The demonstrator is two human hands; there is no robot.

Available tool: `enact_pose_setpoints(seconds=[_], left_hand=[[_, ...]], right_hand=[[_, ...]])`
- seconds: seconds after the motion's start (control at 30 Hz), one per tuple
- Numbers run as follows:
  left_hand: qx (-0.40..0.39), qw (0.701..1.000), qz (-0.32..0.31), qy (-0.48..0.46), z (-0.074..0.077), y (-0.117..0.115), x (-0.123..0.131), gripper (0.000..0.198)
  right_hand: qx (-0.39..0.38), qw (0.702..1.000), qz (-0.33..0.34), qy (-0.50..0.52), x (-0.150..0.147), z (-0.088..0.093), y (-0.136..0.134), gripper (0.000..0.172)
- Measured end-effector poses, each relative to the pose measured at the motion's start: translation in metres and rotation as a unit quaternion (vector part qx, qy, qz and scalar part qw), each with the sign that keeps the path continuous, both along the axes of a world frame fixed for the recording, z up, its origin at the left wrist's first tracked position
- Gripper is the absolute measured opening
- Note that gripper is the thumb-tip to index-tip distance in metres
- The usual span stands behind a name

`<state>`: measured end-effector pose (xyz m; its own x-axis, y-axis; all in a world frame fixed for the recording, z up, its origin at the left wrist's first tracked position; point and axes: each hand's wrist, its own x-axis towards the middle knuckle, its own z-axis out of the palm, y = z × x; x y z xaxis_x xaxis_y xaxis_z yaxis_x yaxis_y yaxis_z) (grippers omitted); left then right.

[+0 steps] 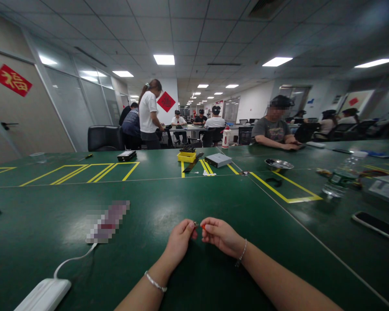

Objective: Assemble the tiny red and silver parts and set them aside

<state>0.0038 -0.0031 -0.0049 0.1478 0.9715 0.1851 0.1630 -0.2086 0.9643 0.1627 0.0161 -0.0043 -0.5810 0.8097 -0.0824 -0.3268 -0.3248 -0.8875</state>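
Over the green table [142,268], my two hands meet near the middle with their fingertips almost touching. My left hand [180,237] is closed in a pinch on a tiny metallic-looking piece [196,224], too small to name. My right hand [221,235] pinches a small orange-red piece [203,226] between thumb and forefinger; its kind cannot be made out. The two small pieces face each other across a narrow gap. Most of each piece is hidden by the fingers.
Left lies a blurred-out phone-like thing [108,222], cabled to a white power bank [45,294]. Farther off are a yellow tray [186,157], a grey box [218,160], a metal bowl [278,164], a water bottle [342,177] and a phone [377,225]. A person [275,127] sits across the table.
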Motion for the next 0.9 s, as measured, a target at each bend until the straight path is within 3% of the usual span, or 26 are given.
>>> enact_pose_setpoints(seconds=[0.17,0.5,0.9], left_hand=[[-0.028,0.999,0.006,-0.021,-0.0017,0.0016,0.0022,0.009],[-0.001,0.999,0.041,0.020,0.0008,-0.0003,0.0017,0.011],[-0.033,0.998,-0.003,-0.046,-0.0025,0.0025,0.0016,0.021]], right_hand=[[0.000,1.000,-0.010,-0.008,-0.0016,0.0011,0.0007,0.022],[0.012,1.000,-0.006,-0.011,0.0008,-0.0012,0.0015,0.021],[0.000,1.000,-0.015,0.001,-0.0004,-0.0002,0.0015,0.021]])
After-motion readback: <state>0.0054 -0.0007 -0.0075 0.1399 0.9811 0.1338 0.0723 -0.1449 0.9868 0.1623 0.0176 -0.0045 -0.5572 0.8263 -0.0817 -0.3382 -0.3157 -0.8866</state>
